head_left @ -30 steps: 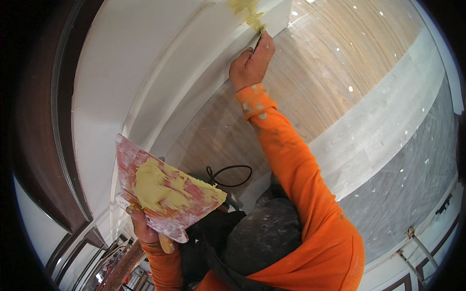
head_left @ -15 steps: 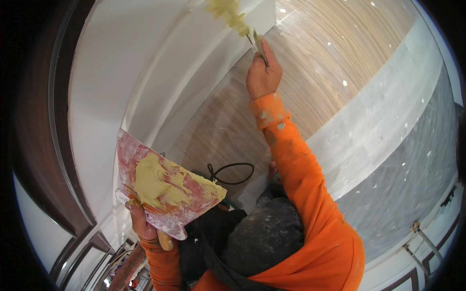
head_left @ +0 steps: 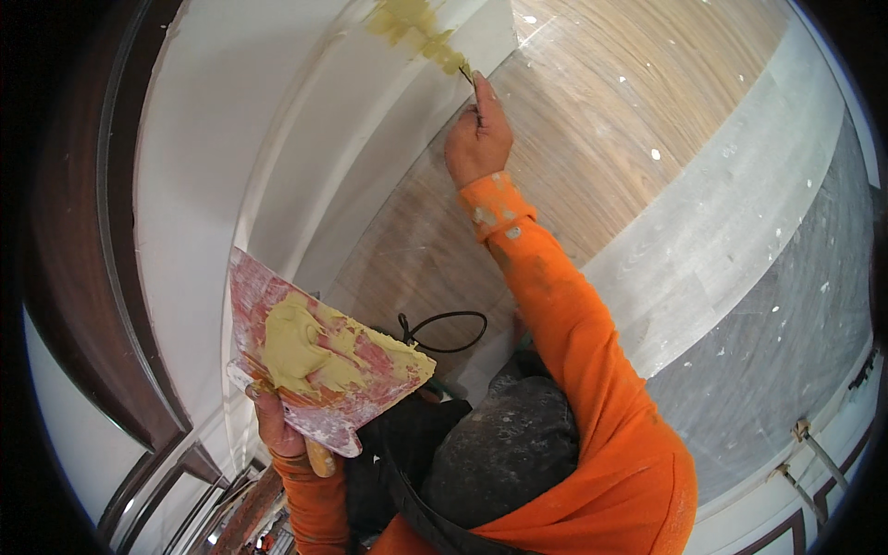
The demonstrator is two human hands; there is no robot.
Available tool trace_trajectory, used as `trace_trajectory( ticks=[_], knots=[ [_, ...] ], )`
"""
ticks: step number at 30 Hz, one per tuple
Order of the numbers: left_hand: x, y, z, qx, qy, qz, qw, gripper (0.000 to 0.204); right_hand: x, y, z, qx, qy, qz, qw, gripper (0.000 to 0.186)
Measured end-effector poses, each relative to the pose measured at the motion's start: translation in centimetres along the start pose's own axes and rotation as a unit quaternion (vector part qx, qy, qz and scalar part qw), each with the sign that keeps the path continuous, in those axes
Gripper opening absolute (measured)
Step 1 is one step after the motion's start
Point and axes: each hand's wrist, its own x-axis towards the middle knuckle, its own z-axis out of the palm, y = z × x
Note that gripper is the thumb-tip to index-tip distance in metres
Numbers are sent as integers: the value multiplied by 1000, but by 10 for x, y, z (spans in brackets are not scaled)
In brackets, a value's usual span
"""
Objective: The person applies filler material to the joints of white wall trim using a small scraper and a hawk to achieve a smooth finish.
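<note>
While our left hand (head_left: 277, 430) grips the red putty-laden hawk board (head_left: 314, 356), our right hand (head_left: 476, 139), closed on a thin putty knife (head_left: 474, 88), has filled only a short yellow patch (head_left: 412, 23) on the white trim (head_left: 305, 148).

A room interior under renovation: white moulded wall trim (head_left: 305, 157) smeared with yellowish filler (head_left: 416, 28), a plastic-sheeted wood floor (head_left: 592, 120) (paint-flecked), a dark wooden door frame (head_left: 83, 277), and a loaded plasterer's board (head_left: 314, 356).

Yellow putty (head_left: 305, 347) on red-stained trowel (head_left: 319, 365), orange sleeve (head_left: 573, 314), white moulding (head_left: 305, 176), wood-grain floor (head_left: 629, 102)
</note>
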Motion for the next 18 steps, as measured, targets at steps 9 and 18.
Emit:
trace_trajectory(
  ticks=[9, 18],
  knots=[
    [-4, -6, -23, 106, 44, 35, 993, 53, -23, 5, -5, -51, -52, -15, 997, 40],
    [-1, -4, -4, 10, 9, 13, 1000, 52, 8, -5, -17, -40, -74, 47, 995, 36]
  ],
)
